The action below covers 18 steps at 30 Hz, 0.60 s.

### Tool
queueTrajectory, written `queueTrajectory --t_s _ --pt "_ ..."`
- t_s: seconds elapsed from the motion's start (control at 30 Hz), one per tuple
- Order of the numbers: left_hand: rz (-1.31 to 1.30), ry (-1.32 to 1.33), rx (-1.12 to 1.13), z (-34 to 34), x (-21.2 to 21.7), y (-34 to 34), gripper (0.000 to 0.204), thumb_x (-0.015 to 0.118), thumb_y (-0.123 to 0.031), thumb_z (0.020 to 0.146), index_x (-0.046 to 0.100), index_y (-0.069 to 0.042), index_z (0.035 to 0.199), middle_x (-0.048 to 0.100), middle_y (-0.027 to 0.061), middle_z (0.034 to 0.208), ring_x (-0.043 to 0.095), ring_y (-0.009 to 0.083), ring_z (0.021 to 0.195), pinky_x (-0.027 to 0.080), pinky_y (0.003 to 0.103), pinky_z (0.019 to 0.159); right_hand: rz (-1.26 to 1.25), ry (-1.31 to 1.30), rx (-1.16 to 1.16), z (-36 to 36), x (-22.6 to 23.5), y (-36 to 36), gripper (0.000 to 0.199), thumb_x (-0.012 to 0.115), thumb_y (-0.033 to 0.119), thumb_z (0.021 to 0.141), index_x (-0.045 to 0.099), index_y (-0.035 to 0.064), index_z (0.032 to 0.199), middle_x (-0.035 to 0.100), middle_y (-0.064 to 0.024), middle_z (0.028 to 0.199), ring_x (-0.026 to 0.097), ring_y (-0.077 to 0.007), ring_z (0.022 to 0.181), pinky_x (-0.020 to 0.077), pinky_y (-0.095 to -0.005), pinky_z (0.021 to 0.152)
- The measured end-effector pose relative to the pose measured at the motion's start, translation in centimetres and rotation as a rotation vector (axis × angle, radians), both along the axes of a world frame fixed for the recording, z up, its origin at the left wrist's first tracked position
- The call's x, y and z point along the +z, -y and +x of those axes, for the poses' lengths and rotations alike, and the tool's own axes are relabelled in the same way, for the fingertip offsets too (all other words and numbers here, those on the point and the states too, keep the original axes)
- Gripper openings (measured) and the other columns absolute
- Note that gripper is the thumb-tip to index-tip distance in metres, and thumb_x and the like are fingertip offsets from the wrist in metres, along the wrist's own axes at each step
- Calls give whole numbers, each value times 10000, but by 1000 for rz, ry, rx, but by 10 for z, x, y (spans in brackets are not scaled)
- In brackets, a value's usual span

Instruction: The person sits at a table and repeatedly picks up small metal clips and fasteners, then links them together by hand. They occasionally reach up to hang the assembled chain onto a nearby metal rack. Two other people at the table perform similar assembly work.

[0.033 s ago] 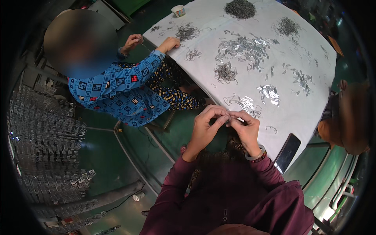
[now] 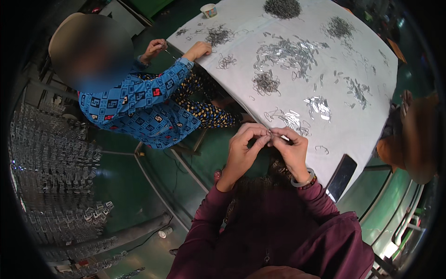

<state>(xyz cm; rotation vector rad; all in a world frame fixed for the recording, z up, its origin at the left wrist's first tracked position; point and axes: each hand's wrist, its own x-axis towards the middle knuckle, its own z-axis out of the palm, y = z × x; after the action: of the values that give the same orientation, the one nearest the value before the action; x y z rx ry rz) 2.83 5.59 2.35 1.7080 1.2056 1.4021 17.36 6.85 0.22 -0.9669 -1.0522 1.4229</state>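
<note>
My left hand (image 2: 244,149) and my right hand (image 2: 293,151) meet at the near edge of a white-covered table (image 2: 367,135). Their fingertips pinch the same small metal wire piece (image 2: 274,134) from either side. A bangle circles my right wrist. Just beyond my fingers lie loose wire loops and shiny flat metal pieces (image 2: 292,118). My dark red sleeves come up from the lower edge.
Several heaps of grey wire parts (image 2: 266,83) and shiny clips (image 2: 288,51) cover the table. A dark phone (image 2: 341,176) lies at its near corner, a paper cup (image 2: 209,9) at the far end. A person in blue patterned clothes (image 2: 139,107) works at the left, another person (image 2: 413,139) at the right. Strings of metal parts (image 2: 51,176) pile on the floor at left.
</note>
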Motion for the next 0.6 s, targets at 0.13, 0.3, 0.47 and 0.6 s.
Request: queueTrajectory --t_s 0.13,0.3,0.47,0.6 --pt "66 -95 156 7 -15 2 82 658 -3 814 607 16 875 620 102 947 592 168 870 482 282 745 45 -32 -15 -4 1 -1 199 598 -110 776 666 -61 956 601 -58 854 606 -98 726 505 -206 674" --pt "62 22 198 21 -22 -6 68 613 9 848 582 28 906 625 120 957 593 165 881 478 277 770 160 26 -9 -1 -6 -6 245 611 -110 763 669 -39 990 612 -69 879 612 -109 743 503 -207 670" --pt "-44 258 184 27 -27 -9 20 584 27 858 580 32 878 657 106 885 628 163 828 492 268 755 242 422 -244 48 -15 -41 170 641 -5 802 688 -4 965 616 -69 750 576 -106 641 446 -233 591" --pt "-76 178 108 23 -28 -6 30 561 24 883 554 30 911 651 116 897 609 148 858 479 276 804 375 1068 -211 104 -65 -96 138 635 10 753 676 -28 879 611 -183 779 608 -327 717 483 -374 641"
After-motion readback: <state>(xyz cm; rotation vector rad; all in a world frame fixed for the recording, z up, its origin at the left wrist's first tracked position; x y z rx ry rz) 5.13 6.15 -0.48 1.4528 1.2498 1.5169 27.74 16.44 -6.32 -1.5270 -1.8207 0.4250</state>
